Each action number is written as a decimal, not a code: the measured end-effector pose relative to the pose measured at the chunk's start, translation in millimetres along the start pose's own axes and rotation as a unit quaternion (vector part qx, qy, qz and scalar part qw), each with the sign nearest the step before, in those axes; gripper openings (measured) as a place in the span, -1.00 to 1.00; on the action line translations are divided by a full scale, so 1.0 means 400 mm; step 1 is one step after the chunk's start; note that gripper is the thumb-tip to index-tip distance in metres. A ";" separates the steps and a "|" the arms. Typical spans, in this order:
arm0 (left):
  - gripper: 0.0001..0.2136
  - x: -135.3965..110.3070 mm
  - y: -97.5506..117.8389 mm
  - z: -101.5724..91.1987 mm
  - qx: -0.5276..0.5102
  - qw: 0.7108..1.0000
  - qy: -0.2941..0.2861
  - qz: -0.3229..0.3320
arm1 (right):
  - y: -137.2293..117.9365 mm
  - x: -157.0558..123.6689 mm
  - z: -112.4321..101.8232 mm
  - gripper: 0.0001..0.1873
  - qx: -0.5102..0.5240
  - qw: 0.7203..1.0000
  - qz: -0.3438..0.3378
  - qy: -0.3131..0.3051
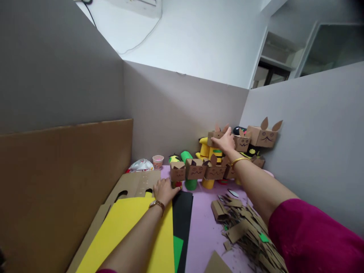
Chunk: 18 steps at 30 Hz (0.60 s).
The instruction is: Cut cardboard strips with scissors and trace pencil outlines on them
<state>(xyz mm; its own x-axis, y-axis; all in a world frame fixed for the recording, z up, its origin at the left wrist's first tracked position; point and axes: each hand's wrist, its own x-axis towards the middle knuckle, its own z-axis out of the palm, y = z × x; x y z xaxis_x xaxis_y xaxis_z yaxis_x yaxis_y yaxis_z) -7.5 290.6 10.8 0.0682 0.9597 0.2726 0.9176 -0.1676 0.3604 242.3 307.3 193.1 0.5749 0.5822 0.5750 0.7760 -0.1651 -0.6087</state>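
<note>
My right hand (226, 142) reaches to the back, its thumb and fingers gripping a small cardboard box head (214, 137) with pointed ears, by a yellow paper body. Lower down, my left hand (164, 191) lies with fingers spread at the far edge of a yellow sheet (136, 223). Its thumb points to the base of the nearest cardboard-headed figure (178, 172); whether they touch I cannot tell. Beside that figure stand a box head with a drawn face (195, 169) on a green tube (191, 185) and another box head (214, 171) on a yellow tube.
More eared box heads (263, 136) stand at the back right. Cardboard scraps (250, 231) are heaped on the purple tabletop (203, 220). Black paper (182, 208) lies beside the yellow sheet. A paper cup (158, 162) and a plastic bag (141, 165) sit by the grey partition (182, 110).
</note>
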 end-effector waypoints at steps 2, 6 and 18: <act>-0.69 0.011 0.014 0.012 0.015 1.000 -0.005 -0.004 | 0.005 -0.003 -0.001 0.14 0.020 1.000 -0.019 0.013; -0.70 0.034 0.018 0.028 0.041 0.999 -0.005 -0.014 | 0.011 -0.018 -0.004 0.15 0.072 0.994 -0.055 0.060; -0.69 0.089 -0.011 0.045 0.050 0.998 0.006 -0.029 | -0.056 -0.092 0.024 0.13 0.230 0.962 -0.103 0.103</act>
<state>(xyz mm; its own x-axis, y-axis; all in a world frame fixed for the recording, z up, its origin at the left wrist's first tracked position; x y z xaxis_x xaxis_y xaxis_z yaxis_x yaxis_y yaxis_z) -2.1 329.5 3.0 0.0099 0.9642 0.2651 0.9543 -0.0882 0.2855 201.2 297.1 180.2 0.4966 0.3863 0.7773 0.7099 0.3345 -0.6198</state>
